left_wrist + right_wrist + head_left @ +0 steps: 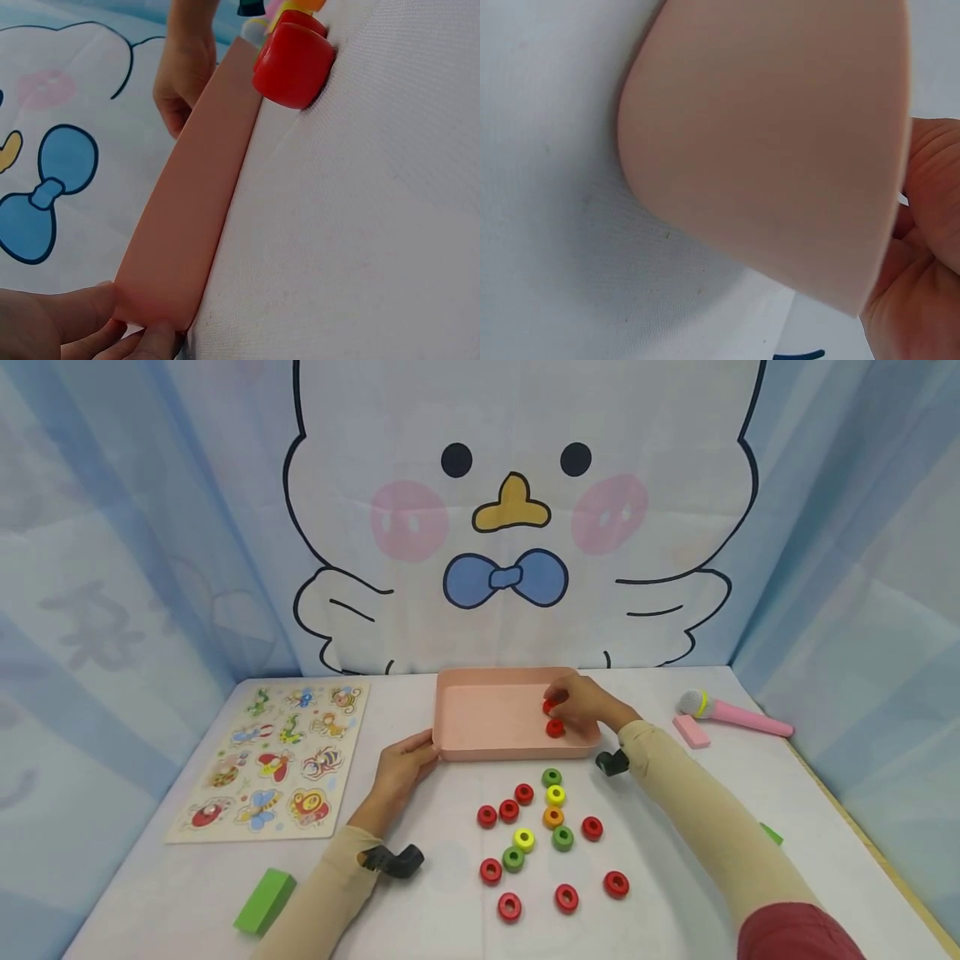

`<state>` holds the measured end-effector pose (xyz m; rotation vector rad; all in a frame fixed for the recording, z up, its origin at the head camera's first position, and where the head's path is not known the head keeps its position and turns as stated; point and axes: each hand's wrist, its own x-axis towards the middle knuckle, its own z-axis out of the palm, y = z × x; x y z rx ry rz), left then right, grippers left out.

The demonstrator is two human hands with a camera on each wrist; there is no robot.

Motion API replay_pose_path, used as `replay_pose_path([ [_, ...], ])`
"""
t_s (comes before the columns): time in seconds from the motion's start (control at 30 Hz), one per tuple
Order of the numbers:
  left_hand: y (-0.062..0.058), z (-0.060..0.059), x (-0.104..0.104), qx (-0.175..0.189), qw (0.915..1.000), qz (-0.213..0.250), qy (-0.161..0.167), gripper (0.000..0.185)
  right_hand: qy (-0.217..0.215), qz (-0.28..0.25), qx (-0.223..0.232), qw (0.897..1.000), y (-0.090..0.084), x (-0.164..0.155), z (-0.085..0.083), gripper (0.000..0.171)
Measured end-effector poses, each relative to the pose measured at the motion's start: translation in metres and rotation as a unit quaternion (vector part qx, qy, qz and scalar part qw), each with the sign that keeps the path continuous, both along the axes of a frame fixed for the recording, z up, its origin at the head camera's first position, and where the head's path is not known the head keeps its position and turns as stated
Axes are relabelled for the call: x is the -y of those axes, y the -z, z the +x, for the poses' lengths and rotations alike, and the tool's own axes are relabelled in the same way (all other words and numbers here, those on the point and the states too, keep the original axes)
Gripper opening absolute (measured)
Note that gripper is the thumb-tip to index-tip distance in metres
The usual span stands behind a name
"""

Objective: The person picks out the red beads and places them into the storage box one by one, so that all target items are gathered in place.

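A shallow pink tray (487,753) lies on the white table near the backdrop. My left hand (402,768) pinches its front left corner, the thumb up at the rim and the fingers low on the wall in the left wrist view. Inside the tray's right end, my right hand (583,700) points its fingers down and pinches a red ring (549,705). A second red ring (555,728) sits in the tray right below those fingers. The right wrist view shows the tray wall (772,150) covering the fingertips.
Several red, yellow, green and orange rings, including a green ring (552,777), are scattered before the tray. An insect puzzle board (281,752) and a green block (266,901) lie left. A toy microphone (738,714) and a pink block (691,732) lie right.
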<state>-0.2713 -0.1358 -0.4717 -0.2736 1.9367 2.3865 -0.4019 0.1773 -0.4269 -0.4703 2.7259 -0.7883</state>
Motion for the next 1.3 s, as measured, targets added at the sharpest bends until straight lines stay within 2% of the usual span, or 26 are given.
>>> replay_pose_path([
  [0.33, -0.002, 0.0, -0.003, 0.009, 0.9999, -0.012, 0.003, 0.042, 0.012, -0.019, -0.005, 1.0, -0.002, -0.006, 0.009, 0.044],
  [0.6, 0.0, 0.001, -0.004, 0.004, 1.0, -0.001, 0.003, 0.043, 0.018, -0.022, -0.024, 0.999, -0.009, -0.018, 0.031, 0.042],
  [0.73, 0.0, 0.0, -0.003, 0.002, 1.0, 0.004, 0.001, 0.043, 0.024, -0.046, -0.027, 0.998, -0.014, -0.024, 0.048, 0.043],
  [0.9, 0.0, 0.0, -0.002, 0.003, 1.0, 0.004, 0.0, 0.043, 0.004, -0.08, -0.036, 0.996, -0.02, -0.035, 0.074, 0.043],
  [1.07, -0.001, 0.002, -0.001, -0.003, 0.9999, 0.01, 0.002, 0.043, -0.014, -0.09, -0.048, 0.995, -0.023, -0.043, 0.102, 0.042],
  [1.2, -0.002, 0.002, 0.0, 0.001, 0.9999, 0.011, 0.002, 0.043, -0.029, -0.105, -0.049, 0.993, -0.019, -0.049, 0.127, 0.043],
  [1.3, -0.002, 0.001, -0.001, 0.001, 0.9999, 0.009, 0.004, 0.043, -0.04, -0.123, -0.032, 0.991, -0.013, -0.054, 0.146, 0.045],
])
